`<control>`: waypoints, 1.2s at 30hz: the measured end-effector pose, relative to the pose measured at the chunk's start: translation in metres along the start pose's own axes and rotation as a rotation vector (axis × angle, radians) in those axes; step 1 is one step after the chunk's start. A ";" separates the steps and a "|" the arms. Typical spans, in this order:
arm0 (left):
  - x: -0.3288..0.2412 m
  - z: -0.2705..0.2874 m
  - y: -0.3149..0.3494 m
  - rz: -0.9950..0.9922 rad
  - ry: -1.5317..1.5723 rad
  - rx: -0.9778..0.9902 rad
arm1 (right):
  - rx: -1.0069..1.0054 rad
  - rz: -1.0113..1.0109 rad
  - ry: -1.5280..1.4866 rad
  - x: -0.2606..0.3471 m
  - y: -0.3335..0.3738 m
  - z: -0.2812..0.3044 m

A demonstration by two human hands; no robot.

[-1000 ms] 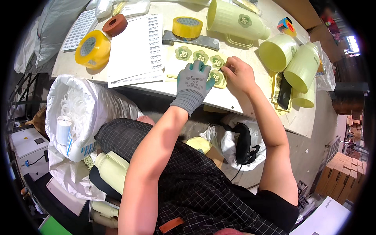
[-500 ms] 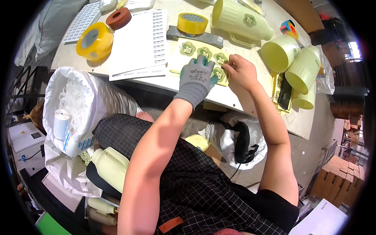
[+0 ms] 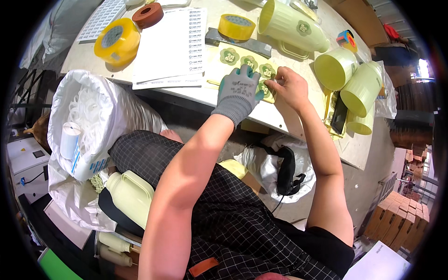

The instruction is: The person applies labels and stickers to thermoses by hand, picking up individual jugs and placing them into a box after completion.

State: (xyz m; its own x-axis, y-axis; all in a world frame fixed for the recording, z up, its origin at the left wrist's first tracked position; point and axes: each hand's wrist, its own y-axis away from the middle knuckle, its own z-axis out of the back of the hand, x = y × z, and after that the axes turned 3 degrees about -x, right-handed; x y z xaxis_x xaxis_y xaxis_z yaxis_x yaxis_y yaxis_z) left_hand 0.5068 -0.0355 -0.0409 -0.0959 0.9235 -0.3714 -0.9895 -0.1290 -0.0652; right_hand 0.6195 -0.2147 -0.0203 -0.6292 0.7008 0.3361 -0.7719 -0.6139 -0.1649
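Note:
A pale yellow sheet (image 3: 215, 69) of green flower-shaped stickers (image 3: 228, 56) lies near the table's front edge. Flat across its lower part rests my left hand (image 3: 239, 91), in a grey glove with green fingertips, its fingers extended and thumb apart. My bare right hand (image 3: 291, 89) is at the sheet's right edge. Its thumb and forefinger pinch together at the edge of a flower sticker; how much of it has lifted is too small to tell. Behind the sheet is a dark flat bar (image 3: 260, 47) with a yellow tape roll (image 3: 237, 27) on it.
Pale green jugs (image 3: 289, 25) lie at the back and right, near a black flat object (image 3: 339, 114). White printed sheets (image 3: 163, 51), a clear yellow tape roll (image 3: 116, 42) and a brown roll (image 3: 148, 15) occupy the left. A white sack (image 3: 133, 116) stands below the table's left.
The whole view has shifted slightly, with the table things appearing a little further right. Both hands keep nearly the same places on the sticker sheet.

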 end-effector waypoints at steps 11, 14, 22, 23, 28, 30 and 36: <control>0.003 0.026 0.034 -0.299 0.065 0.018 | 0.122 0.089 -0.689 0.093 0.041 0.065; -0.013 0.051 0.135 -0.144 0.319 0.017 | 0.269 0.122 -0.888 0.135 0.034 0.044; 0.022 0.123 0.398 0.189 0.126 -0.411 | 0.750 0.339 -0.861 0.293 0.042 -0.026; 0.020 0.130 0.431 0.329 0.000 -0.577 | 0.794 0.392 -0.863 0.312 0.043 -0.032; 0.020 0.083 0.506 0.734 -0.037 -0.550 | 1.052 0.570 -0.673 0.399 0.063 -0.071; 0.018 0.056 0.512 0.756 0.019 -0.564 | 1.107 0.647 -0.608 0.429 0.078 -0.083; 0.022 0.020 0.507 0.791 -0.014 -0.844 | 1.117 0.741 -0.314 0.466 0.098 -0.098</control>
State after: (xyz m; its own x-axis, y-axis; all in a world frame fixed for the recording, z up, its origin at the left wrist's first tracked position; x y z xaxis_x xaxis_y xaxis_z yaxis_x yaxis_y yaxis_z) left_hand 0.0008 -0.0733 -0.0641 -0.6628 0.4806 -0.5742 -0.2664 -0.8680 -0.4190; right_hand 0.2421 0.0870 0.0293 -0.6957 0.0659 0.7153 0.3082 -0.8721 0.3801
